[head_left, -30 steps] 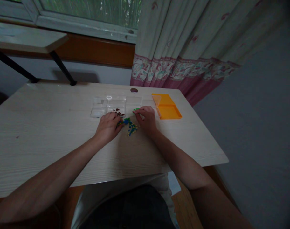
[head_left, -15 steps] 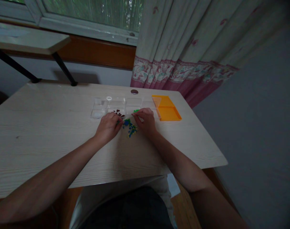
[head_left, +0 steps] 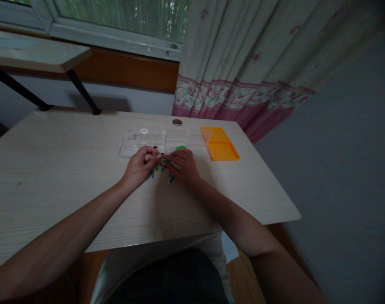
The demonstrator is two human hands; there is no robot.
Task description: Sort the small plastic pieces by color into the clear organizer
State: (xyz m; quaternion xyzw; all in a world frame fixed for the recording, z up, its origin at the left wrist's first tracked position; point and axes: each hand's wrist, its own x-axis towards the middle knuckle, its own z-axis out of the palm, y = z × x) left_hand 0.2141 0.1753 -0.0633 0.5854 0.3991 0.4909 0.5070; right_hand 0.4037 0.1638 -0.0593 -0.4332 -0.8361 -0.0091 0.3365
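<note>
My left hand (head_left: 139, 162) is closed, thumb and fingertips pinched at a tiny pale piece I cannot make out clearly. My right hand (head_left: 185, 165) meets it from the right, fingers bent together and fingertips almost touching the left ones. Small blue, green and yellow toy bricks (head_left: 171, 178) show below and between the hands. A green and yellow strip lies against the right fingers; whether they grip it is hard to see. Just behind the hands is a clear compartment box (head_left: 153, 137), with green bricks (head_left: 180, 147) in one front compartment and brown bricks (head_left: 155, 147) in another, partly hidden by my left hand.
An open orange case (head_left: 223, 150) lies at the right end of the clear box. Behind the box sits a small brown oval object (head_left: 177, 122). A raised shelf (head_left: 66, 63) on black legs stands at the back left, and a curtain (head_left: 230, 93) hangs behind the table.
My hands have come together over the bricks, the right one moving left. The visible bricks look spread differently, and the left hand covers more of the brown ones.
</note>
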